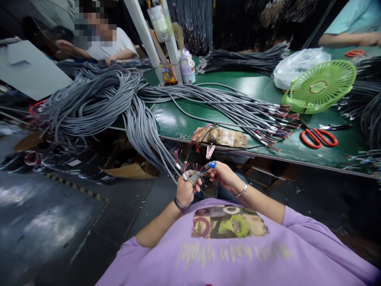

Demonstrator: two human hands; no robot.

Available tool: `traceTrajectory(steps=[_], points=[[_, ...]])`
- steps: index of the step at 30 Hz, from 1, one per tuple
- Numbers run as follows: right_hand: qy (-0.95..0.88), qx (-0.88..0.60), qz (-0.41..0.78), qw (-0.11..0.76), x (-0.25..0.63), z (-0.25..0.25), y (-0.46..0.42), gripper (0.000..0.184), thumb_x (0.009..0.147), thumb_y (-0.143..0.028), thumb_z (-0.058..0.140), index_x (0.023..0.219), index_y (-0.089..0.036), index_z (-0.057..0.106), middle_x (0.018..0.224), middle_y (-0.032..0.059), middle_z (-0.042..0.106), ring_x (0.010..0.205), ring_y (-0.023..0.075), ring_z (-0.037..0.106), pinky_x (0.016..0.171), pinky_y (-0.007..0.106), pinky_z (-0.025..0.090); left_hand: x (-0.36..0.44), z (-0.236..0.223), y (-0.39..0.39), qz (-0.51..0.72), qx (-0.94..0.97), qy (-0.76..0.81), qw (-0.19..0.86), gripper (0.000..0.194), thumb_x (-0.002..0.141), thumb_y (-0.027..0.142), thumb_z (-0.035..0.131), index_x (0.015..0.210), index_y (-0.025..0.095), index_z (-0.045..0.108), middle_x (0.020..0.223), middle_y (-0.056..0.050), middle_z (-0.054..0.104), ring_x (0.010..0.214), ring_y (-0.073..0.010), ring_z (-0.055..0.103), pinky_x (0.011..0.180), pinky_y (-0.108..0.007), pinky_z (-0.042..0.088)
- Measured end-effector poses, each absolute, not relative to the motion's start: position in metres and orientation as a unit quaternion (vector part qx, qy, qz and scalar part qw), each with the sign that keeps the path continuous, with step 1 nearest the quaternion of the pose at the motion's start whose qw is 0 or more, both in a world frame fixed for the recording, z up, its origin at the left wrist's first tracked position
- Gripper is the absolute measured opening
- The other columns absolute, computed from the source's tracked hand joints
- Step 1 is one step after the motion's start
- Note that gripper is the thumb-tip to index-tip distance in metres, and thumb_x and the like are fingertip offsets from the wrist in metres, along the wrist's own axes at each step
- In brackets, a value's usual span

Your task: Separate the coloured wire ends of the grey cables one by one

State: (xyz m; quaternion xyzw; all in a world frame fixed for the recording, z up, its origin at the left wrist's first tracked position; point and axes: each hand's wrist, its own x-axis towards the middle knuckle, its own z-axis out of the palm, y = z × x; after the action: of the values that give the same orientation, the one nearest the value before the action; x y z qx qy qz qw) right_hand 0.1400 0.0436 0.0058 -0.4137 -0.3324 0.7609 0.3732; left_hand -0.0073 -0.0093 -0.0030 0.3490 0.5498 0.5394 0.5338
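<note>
My left hand (186,190) is closed around the end of a grey cable, its thumb wrapped in grey tape or a finger cover. Thin coloured wires (203,171) fan out of that end toward the other hand. My right hand (224,176) pinches at the wire tips, with blue tape on a fingertip. Several more grey cables (149,135) hang over the table edge down to my left hand, some with white bands and bared coloured wires at their ends. A pink clip (210,151) sits at the table edge just above my hands.
On the green table (175,123) lie a cable bundle (232,105), red-handled scissors (319,137), a green fan (320,85), a plastic bag (300,65) and a bottle (187,67). A large cable coil (98,99) rests at left. Two other people sit across the table.
</note>
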Motion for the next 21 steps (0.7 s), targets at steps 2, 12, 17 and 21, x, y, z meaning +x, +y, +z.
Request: traceTrajectory(steps=[2, 12, 17, 21], points=[[-0.366, -0.416, 0.757, 0.345, 0.1406, 0.0084, 0.0448, 0.033, 0.066, -0.047, 0.069, 0.074, -0.017, 0.057, 0.063, -0.0023, 0.054, 0.051, 0.0069, 0.044, 0.05, 0.022, 0.042, -0.0058, -0.0025, -0.0088, 0.532, 0.357, 0.551, 0.534, 0.031, 0.073, 0.044, 0.064, 0.064, 0.015, 0.055, 0.05, 0.003, 0.057, 0.032, -0.0047, 0.043, 0.031, -0.017, 0.023], [-0.471, -0.405, 0.687, 0.378, 0.134, 0.0024, 0.0464, 0.033, 0.058, -0.043, 0.075, 0.067, -0.015, 0.06, 0.061, -0.0027, 0.057, 0.056, 0.009, 0.047, 0.056, 0.023, 0.039, -0.0026, -0.0001, -0.0096, 0.475, 0.408, 0.551, 0.551, 0.033, 0.072, 0.044, 0.066, 0.06, 0.015, 0.054, 0.047, 0.002, 0.057, 0.032, -0.0049, 0.043, 0.033, -0.017, 0.025], [-0.462, -0.422, 0.682, 0.38, 0.1343, 0.0011, 0.045, 0.031, 0.06, -0.041, 0.074, 0.064, -0.016, 0.057, 0.055, -0.0039, 0.052, 0.05, 0.0076, 0.041, 0.049, 0.022, 0.034, -0.0031, -0.0004, -0.0082, 0.499, 0.379, 0.551, 0.551, 0.033, 0.073, 0.045, 0.065, 0.062, 0.015, 0.055, 0.049, 0.002, 0.058, 0.031, -0.0046, 0.043, 0.031, -0.017, 0.023], [-0.396, -0.432, 0.702, 0.404, 0.1388, 0.0022, 0.0499, 0.028, 0.061, -0.035, 0.072, 0.059, -0.017, 0.051, 0.05, -0.0064, 0.046, 0.046, 0.0058, 0.037, 0.047, 0.021, 0.033, -0.0046, 0.003, -0.0052, 0.522, 0.356, 0.542, 0.553, 0.033, 0.072, 0.044, 0.066, 0.063, 0.015, 0.055, 0.05, 0.002, 0.058, 0.031, -0.0046, 0.043, 0.03, -0.017, 0.024]])
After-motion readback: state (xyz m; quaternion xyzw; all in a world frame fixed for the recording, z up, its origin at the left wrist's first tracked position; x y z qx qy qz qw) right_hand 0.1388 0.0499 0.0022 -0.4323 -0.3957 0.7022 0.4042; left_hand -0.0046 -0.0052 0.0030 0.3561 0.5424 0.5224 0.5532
